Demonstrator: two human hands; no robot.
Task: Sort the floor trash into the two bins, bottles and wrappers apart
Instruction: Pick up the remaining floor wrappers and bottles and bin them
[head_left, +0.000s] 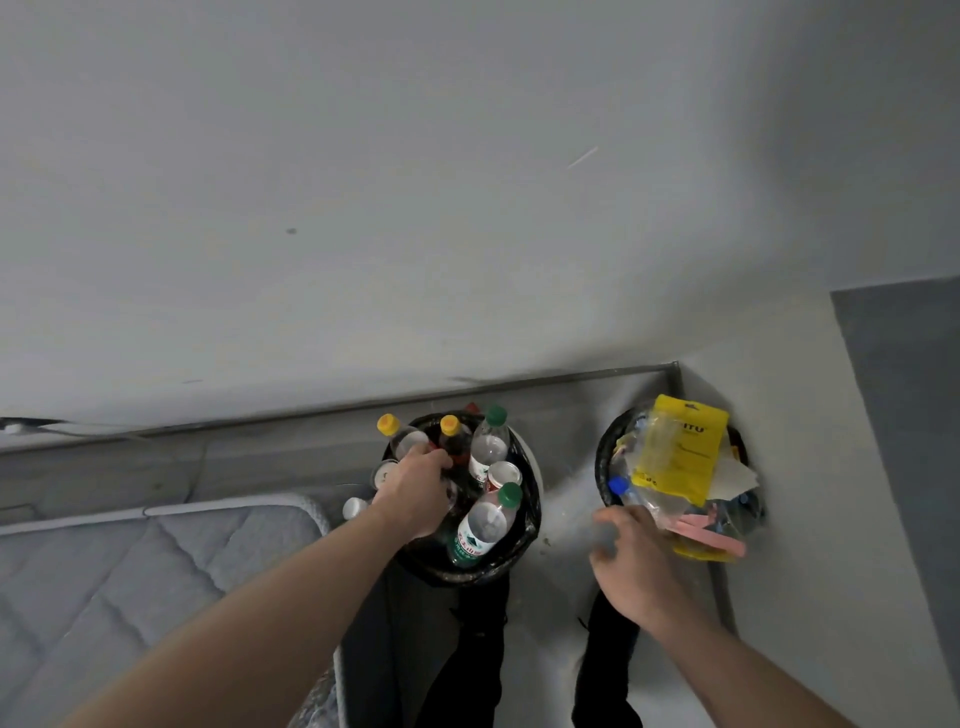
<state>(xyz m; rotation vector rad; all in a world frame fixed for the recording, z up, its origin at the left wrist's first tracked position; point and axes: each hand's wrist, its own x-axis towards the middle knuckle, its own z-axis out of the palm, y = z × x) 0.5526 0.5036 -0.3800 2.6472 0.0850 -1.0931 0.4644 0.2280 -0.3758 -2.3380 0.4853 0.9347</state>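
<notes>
Two bins stand on the floor (566, 499) against the wall (363, 182), both lined with black bags. The left bin (527, 525) is packed with bottles standing neck-up. The left hand (415, 488) reaches into it from above, fingers (436, 460) curled down among the bottles; what they grip is hidden, so the hold cannot be told. Just beyond the fingers: a clear bottle with a yellow cap (397, 434), a dark bottle with a yellow cap (453, 436), and a clear bottle with a green cap (489, 441). To the right of the fingers sits a red-and-white can (503, 475), and nearer the person a second green-capped bottle (483, 525) with a green label leans over the bin's rim. A small white cap or lid (355, 507) shows just left of the wrist.

The right bin (605, 467) holds wrappers: a yellow package (685, 447) on top, white paper (735, 480), pink strips (711, 532), clear plastic, and a blue-capped bottle (621, 491) at the near edge. The right hand (631, 561) hovers at that near rim, blurred, fingers (618, 517) spread and relaxed, holding nothing; the blue-capped bottle lies just beyond the fingertips.

A quilted grey mattress (130, 571) lies left of the left forearm. Dark trouser legs (467, 665) show below the bins.
</notes>
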